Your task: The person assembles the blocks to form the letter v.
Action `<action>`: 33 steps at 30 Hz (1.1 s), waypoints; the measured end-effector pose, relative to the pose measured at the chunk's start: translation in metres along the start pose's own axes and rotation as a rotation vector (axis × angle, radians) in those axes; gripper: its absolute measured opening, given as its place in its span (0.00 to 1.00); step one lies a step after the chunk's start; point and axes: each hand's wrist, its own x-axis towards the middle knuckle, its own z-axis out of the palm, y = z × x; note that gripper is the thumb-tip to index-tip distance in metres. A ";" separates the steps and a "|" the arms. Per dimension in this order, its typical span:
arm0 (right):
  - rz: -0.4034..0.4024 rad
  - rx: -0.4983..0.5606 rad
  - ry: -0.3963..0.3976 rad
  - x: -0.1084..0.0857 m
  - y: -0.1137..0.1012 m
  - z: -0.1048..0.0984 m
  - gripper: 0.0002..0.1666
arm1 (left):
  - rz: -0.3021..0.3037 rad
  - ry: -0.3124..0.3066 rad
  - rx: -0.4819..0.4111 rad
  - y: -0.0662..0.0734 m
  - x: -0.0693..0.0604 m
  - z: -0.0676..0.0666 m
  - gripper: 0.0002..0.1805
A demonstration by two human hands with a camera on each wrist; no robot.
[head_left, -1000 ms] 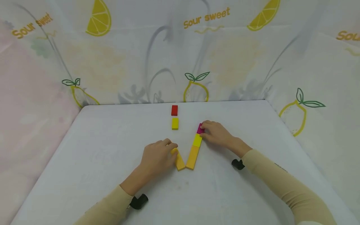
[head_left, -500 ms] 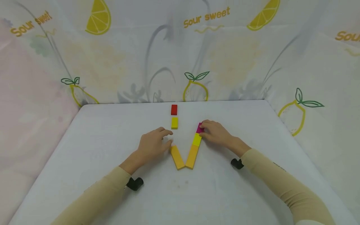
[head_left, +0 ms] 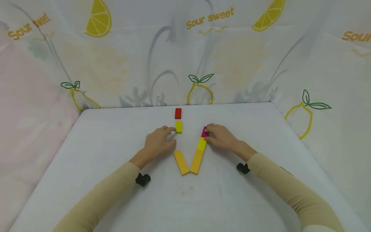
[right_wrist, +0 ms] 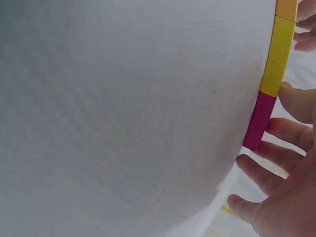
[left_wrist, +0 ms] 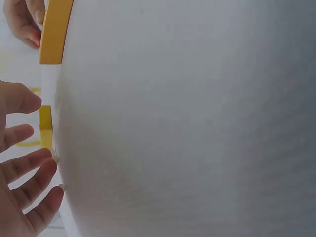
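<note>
My left hand [head_left: 157, 141] is beside the single yellow block [head_left: 178, 127], thumb and index finger apart, the index fingertip at the block's left edge. In the left wrist view its fingers [left_wrist: 29, 168] are spread near that yellow block [left_wrist: 46, 126]; whether they touch it, I cannot tell. My right hand [head_left: 221, 137] rests its fingertips along the magenta block [head_left: 204, 132]. The right wrist view has the thumb by the joint between the yellow block [right_wrist: 277, 57] and the magenta block [right_wrist: 259, 121], other fingers loosely extended.
A red block [head_left: 178, 113] lies beyond the single yellow one. Two orange blocks, left [head_left: 181, 162] and right [head_left: 196, 162], meet at their near ends in a V; the right arm continues through a yellow block [head_left: 202, 144] to the magenta one. A printed cloth [head_left: 232, 58] stands behind the table.
My left hand has let go of the left orange block and moved away from me to the single yellow block. My right hand has stayed at the magenta block.
</note>
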 end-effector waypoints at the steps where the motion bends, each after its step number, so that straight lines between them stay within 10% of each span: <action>1: -0.001 0.001 -0.001 0.000 -0.001 0.000 0.21 | -0.002 0.000 -0.002 -0.001 0.001 0.000 0.24; 33: 0.003 0.008 -0.004 0.000 -0.001 0.000 0.19 | 0.042 -0.054 -0.049 -0.005 0.048 -0.005 0.26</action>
